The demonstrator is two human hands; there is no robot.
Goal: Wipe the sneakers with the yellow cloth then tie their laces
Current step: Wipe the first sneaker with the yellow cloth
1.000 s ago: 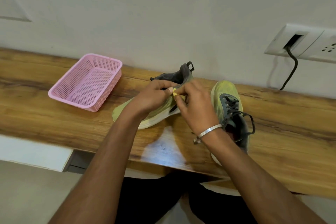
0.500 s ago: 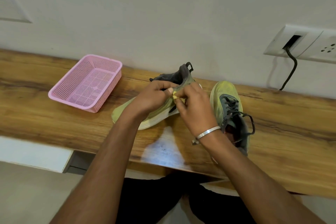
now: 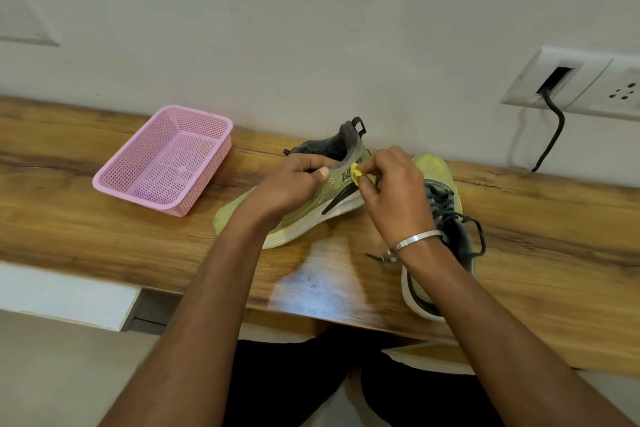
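A lime-green sneaker [image 3: 332, 194] with a grey collar lies tipped on its side on the wooden shelf [image 3: 104, 236], toe pointing left. My left hand [image 3: 294, 184] grips its upper over the top, thumb on the side. My right hand [image 3: 391, 194] pinches a small bunched yellow cloth [image 3: 358, 174] against the sneaker's side near the heel. The second sneaker [image 3: 446, 218] stands upright to the right, toe toward the wall, its dark laces loose; my right wrist hides part of it.
A pink mesh basket [image 3: 166, 159] sits at the left of the shelf by the wall. A wall socket [image 3: 571, 83] with a black cable hangs at the upper right. The shelf's front edge runs just below the sneakers.
My right hand with the cloth has slid right along the sneaker's side toward the heel, uncovering the logo. My left hand keeps its hold.
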